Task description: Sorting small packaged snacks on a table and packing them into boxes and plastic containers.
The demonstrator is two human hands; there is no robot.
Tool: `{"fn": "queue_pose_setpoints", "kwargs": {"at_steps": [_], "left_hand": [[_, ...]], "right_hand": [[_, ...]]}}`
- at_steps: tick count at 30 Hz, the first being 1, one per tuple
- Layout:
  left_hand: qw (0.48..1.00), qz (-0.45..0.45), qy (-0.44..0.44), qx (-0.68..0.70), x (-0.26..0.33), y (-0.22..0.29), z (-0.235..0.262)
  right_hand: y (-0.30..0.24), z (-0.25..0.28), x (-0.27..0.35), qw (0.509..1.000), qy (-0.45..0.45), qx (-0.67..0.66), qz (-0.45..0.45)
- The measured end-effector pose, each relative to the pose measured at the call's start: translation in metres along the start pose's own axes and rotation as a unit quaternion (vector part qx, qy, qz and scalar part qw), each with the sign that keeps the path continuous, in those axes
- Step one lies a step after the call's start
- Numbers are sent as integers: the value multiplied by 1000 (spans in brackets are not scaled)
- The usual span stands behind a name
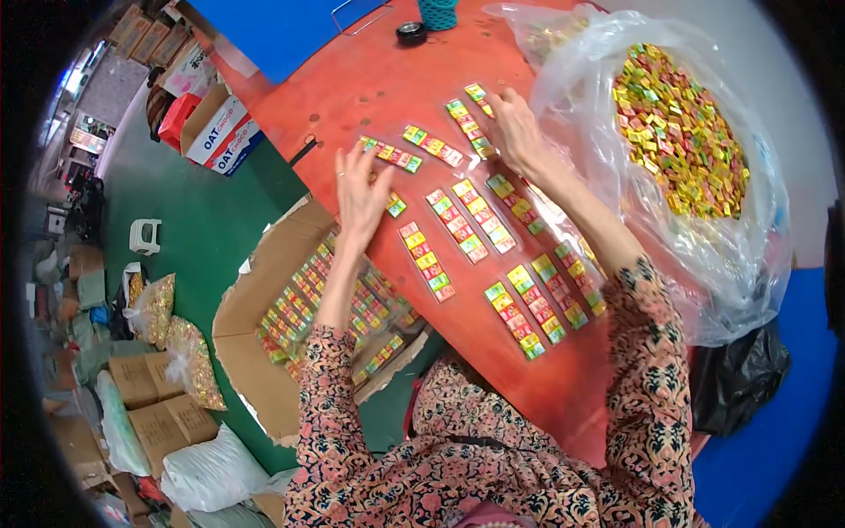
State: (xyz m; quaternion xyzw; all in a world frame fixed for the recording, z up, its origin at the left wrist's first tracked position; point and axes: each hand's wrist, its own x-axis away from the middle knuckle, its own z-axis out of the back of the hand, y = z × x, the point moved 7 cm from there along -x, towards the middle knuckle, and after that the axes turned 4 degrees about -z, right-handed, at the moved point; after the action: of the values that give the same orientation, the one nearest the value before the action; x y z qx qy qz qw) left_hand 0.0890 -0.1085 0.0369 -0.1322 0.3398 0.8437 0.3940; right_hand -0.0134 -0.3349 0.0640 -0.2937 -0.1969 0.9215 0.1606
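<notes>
My left hand (360,195) is over the red table (378,92), its fingers spread. Its fingertips are at a strip of small wrapped candies (398,157), and another strip (395,205) shows partly beneath the hand. Farther right, my right hand (516,132) has its fingers bent down around the near end of a short candy strip (476,92); the fingers hide part of it. Between the hands lie two more strips, one slanted (432,145) and one longer (470,128). Nearer me, several clear-packed strips (457,226) lie in uneven rows.
A big clear plastic bag (607,114) of loose wrapped candies (678,132) stands at the right. Below the table's left edge, an open cardboard box (242,321) holds many strips. A teal basket (437,13) and a small black round object (411,33) are at the far edge.
</notes>
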Motion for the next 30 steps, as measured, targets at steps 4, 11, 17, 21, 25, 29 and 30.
{"fn": "queue_pose_setpoints", "kwargs": {"at_steps": [4,11,17,21,25,29,30], "left_hand": [[996,-75,-50,10,-22,26,-16],[977,-162,-139,14,-49,56,-51],[957,-189,-220,-10,-51,67,-75],[959,-171,-225,-18,-51,66,-77],[961,-165,-221,-13,-51,72,-84],[963,-156,-217,-10,-58,63,-88],[969,-165,-186,-13,-61,58,-86]], "right_hand": [[42,-47,-9,992,2,108,-72],[43,-49,-14,996,19,91,-16],[25,-20,-27,993,-41,53,-94],[8,-17,-16,981,-65,-68,-167],[4,-27,-1,992,-15,-48,-113],[-1,-4,-4,994,40,-59,-86],[2,0,-7,989,26,-95,-113]]}}
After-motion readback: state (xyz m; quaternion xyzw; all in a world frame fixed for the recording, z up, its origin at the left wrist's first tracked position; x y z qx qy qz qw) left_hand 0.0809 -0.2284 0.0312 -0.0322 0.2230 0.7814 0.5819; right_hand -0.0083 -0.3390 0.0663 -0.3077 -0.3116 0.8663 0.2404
